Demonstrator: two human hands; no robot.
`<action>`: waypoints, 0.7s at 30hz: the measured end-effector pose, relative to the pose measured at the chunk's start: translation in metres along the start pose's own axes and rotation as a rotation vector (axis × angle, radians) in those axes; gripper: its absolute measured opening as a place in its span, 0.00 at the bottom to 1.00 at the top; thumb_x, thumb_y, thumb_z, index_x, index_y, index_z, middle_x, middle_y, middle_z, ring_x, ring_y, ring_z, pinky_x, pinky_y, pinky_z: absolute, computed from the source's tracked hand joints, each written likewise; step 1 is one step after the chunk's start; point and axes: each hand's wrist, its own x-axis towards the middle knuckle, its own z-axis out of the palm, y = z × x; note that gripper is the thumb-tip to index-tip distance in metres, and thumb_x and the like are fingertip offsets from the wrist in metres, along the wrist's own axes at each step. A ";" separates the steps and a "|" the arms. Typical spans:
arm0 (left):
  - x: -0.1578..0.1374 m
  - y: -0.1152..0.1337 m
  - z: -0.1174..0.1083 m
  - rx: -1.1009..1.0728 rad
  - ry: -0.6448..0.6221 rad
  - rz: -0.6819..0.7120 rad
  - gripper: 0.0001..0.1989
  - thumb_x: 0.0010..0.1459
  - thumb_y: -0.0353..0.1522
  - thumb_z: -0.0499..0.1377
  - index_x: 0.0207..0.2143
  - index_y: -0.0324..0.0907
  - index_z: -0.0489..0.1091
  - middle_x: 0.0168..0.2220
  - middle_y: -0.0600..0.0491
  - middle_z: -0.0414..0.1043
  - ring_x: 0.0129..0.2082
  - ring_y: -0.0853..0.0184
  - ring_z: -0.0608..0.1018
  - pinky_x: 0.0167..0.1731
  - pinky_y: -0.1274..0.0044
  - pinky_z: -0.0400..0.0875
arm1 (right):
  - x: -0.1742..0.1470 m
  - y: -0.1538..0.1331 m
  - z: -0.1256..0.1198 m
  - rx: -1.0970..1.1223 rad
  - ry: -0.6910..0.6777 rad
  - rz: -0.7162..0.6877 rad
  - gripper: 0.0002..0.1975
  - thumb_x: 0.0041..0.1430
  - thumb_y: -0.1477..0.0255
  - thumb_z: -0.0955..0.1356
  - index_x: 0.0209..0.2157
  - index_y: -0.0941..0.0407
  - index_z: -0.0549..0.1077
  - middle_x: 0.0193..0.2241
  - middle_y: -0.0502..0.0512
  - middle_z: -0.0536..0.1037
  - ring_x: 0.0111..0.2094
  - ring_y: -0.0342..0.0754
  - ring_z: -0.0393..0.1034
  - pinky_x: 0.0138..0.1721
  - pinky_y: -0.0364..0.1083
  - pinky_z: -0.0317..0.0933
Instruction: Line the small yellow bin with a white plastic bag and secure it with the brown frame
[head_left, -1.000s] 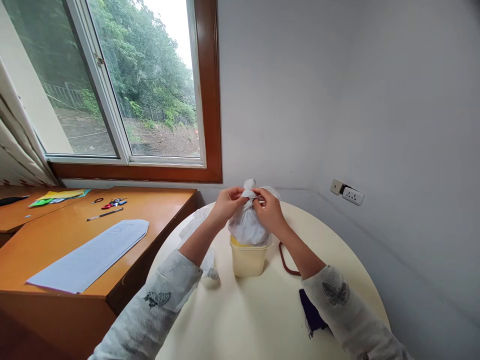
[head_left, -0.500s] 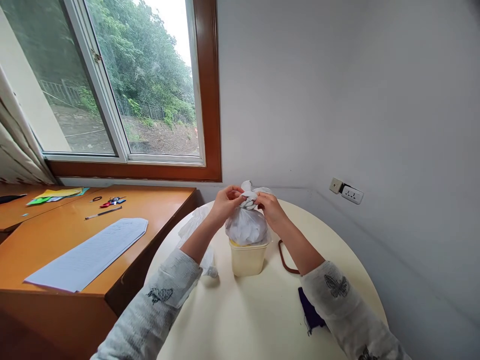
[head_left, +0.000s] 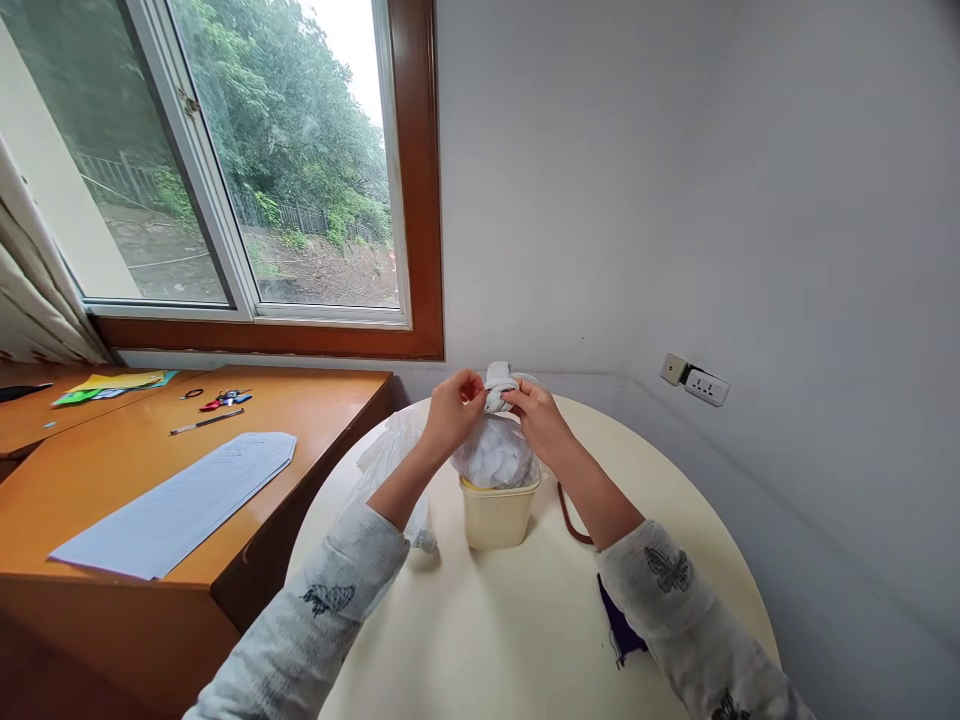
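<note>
A filled white plastic bag [head_left: 496, 455] sits in a small cream bin [head_left: 498, 518] on the round table, bulging above the rim. Its top is twisted into a knot. My left hand [head_left: 453, 408] pinches the left side of the knot, and my right hand [head_left: 538, 415] grips the right side with thumb and fingers. A stub of bag stands up above the knot between the hands. Behind my left forearm lies another thin, clear-white plastic bag [head_left: 386, 462], crumpled on the table.
The cream round table [head_left: 480, 640] stands against the wall. On it, partly under my right arm, are a brown curved handle [head_left: 571, 520] and a dark purple cloth [head_left: 621, 628]. Paper sheets [head_left: 180, 505], a pen [head_left: 207, 422] and keys [head_left: 226, 399] lie on the wooden desk at left.
Both hands stay at the knot, and their fingers have shifted slightly. The knot looks tighter and more compact. The bin and the other things have kept their places.
</note>
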 end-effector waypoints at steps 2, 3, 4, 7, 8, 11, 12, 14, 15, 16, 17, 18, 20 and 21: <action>-0.003 0.003 -0.002 0.019 -0.067 0.011 0.03 0.51 0.30 0.55 0.27 0.40 0.67 0.26 0.56 0.70 0.27 0.71 0.71 0.31 0.78 0.66 | 0.001 -0.001 0.000 -0.009 0.052 -0.011 0.05 0.41 0.70 0.68 0.24 0.55 0.69 0.23 0.47 0.68 0.28 0.42 0.60 0.35 0.44 0.54; -0.004 0.005 -0.002 0.026 -0.093 0.020 0.04 0.51 0.31 0.55 0.29 0.40 0.69 0.28 0.54 0.72 0.29 0.70 0.73 0.34 0.77 0.67 | 0.001 -0.002 0.001 -0.015 0.072 -0.015 0.06 0.40 0.70 0.68 0.24 0.56 0.70 0.23 0.47 0.68 0.29 0.42 0.60 0.35 0.43 0.54; -0.006 0.006 -0.003 0.041 -0.109 0.033 0.06 0.52 0.33 0.56 0.31 0.40 0.70 0.30 0.53 0.72 0.31 0.69 0.74 0.35 0.76 0.67 | 0.000 -0.003 0.001 -0.024 0.084 -0.017 0.06 0.40 0.69 0.69 0.25 0.56 0.70 0.24 0.47 0.69 0.29 0.42 0.61 0.36 0.43 0.54; -0.010 0.008 -0.002 0.142 -0.105 0.085 0.09 0.49 0.34 0.60 0.34 0.41 0.71 0.33 0.51 0.72 0.33 0.66 0.74 0.36 0.75 0.67 | -0.002 -0.009 0.004 -0.072 0.075 -0.011 0.07 0.41 0.67 0.69 0.23 0.55 0.70 0.23 0.47 0.69 0.29 0.42 0.61 0.35 0.43 0.54; -0.011 0.007 -0.002 0.176 -0.094 0.098 0.08 0.48 0.34 0.60 0.33 0.41 0.72 0.32 0.51 0.72 0.32 0.66 0.73 0.35 0.75 0.67 | -0.003 -0.011 0.005 -0.087 0.060 -0.011 0.08 0.42 0.66 0.69 0.22 0.55 0.69 0.23 0.47 0.69 0.29 0.42 0.61 0.35 0.43 0.54; -0.013 0.004 -0.001 0.214 -0.070 0.123 0.03 0.49 0.30 0.59 0.28 0.41 0.72 0.29 0.53 0.71 0.30 0.68 0.72 0.33 0.76 0.65 | -0.005 -0.012 0.007 -0.100 0.032 -0.022 0.09 0.43 0.65 0.69 0.20 0.55 0.69 0.21 0.47 0.69 0.28 0.42 0.61 0.35 0.43 0.55; -0.013 0.003 -0.001 0.208 -0.068 0.126 0.02 0.49 0.29 0.58 0.27 0.41 0.71 0.29 0.54 0.70 0.30 0.68 0.72 0.33 0.76 0.65 | -0.005 -0.011 0.007 -0.097 0.037 -0.022 0.10 0.43 0.64 0.69 0.20 0.55 0.69 0.22 0.47 0.69 0.28 0.42 0.61 0.35 0.44 0.55; -0.014 0.000 -0.001 0.176 -0.070 0.128 0.03 0.50 0.28 0.57 0.26 0.41 0.71 0.28 0.54 0.69 0.28 0.69 0.71 0.32 0.77 0.64 | -0.004 -0.008 0.005 -0.092 0.073 -0.010 0.10 0.43 0.63 0.69 0.21 0.55 0.68 0.22 0.47 0.69 0.27 0.42 0.62 0.34 0.44 0.56; -0.014 -0.001 -0.001 0.154 -0.071 0.124 0.04 0.50 0.28 0.57 0.25 0.41 0.71 0.27 0.55 0.69 0.28 0.70 0.70 0.32 0.77 0.63 | -0.004 -0.007 0.004 -0.092 0.095 0.001 0.11 0.42 0.63 0.69 0.21 0.55 0.68 0.22 0.47 0.69 0.27 0.42 0.62 0.34 0.44 0.57; -0.014 -0.002 -0.001 0.126 -0.072 0.116 0.04 0.50 0.28 0.57 0.25 0.41 0.71 0.27 0.55 0.68 0.27 0.70 0.70 0.31 0.77 0.63 | -0.003 -0.005 0.002 -0.096 0.117 0.013 0.11 0.42 0.62 0.69 0.21 0.55 0.68 0.22 0.47 0.69 0.27 0.42 0.62 0.33 0.44 0.57; -0.014 -0.004 -0.001 0.090 -0.075 0.106 0.04 0.51 0.28 0.57 0.25 0.41 0.71 0.26 0.55 0.68 0.27 0.71 0.69 0.31 0.78 0.62 | -0.002 -0.003 0.000 -0.105 0.136 0.024 0.12 0.42 0.61 0.69 0.22 0.55 0.68 0.23 0.47 0.70 0.27 0.42 0.62 0.33 0.44 0.57; -0.014 -0.005 0.000 0.044 -0.077 0.095 0.05 0.51 0.29 0.57 0.25 0.41 0.71 0.26 0.56 0.67 0.27 0.71 0.69 0.30 0.78 0.62 | -0.002 -0.002 -0.002 -0.122 0.151 0.035 0.12 0.42 0.61 0.69 0.22 0.55 0.68 0.23 0.47 0.70 0.28 0.43 0.62 0.33 0.44 0.57; -0.015 -0.008 0.001 -0.098 -0.087 0.068 0.05 0.52 0.31 0.57 0.26 0.41 0.71 0.27 0.56 0.68 0.27 0.71 0.68 0.30 0.78 0.62 | 0.000 0.000 -0.005 -0.173 0.175 0.048 0.14 0.42 0.59 0.69 0.22 0.55 0.69 0.24 0.48 0.71 0.28 0.43 0.62 0.33 0.44 0.57; -0.016 -0.009 0.003 -0.189 -0.093 0.051 0.05 0.52 0.32 0.57 0.27 0.41 0.71 0.27 0.55 0.68 0.28 0.71 0.69 0.30 0.78 0.63 | 0.000 0.001 -0.006 -0.200 0.187 0.051 0.14 0.42 0.58 0.69 0.22 0.55 0.69 0.24 0.48 0.71 0.28 0.43 0.62 0.33 0.44 0.57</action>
